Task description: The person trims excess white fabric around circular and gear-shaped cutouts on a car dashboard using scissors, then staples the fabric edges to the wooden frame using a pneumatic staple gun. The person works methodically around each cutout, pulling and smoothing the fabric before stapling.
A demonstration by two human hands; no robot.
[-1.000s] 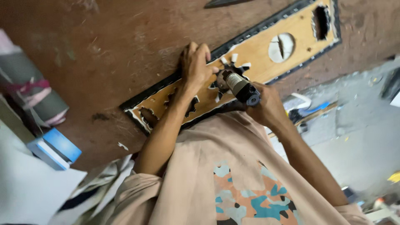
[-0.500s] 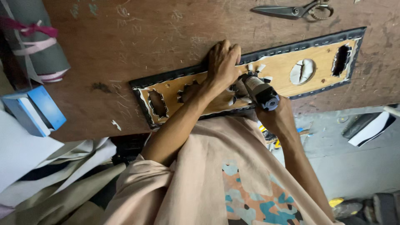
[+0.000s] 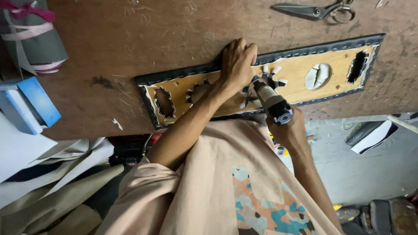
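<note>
The left hand [image 3: 237, 61] is pressing flat, fingers spread, on a long wooden panel [image 3: 300, 74] edged in stitched black leather, lying across a worn brown workbench [image 3: 130, 39]. The right hand [image 3: 289, 128] is gripping a small cylindrical power tool [image 3: 271, 99], its tip meeting a cutout with folded-back flaps. Scissors [image 3: 315, 9] are lying well beyond the panel. A blue box [image 3: 37, 102] is sitting far to one side.

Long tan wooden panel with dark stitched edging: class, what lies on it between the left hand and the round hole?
In the head view, a star-cut opening with the grey cylindrical tool's tip in it.
</note>
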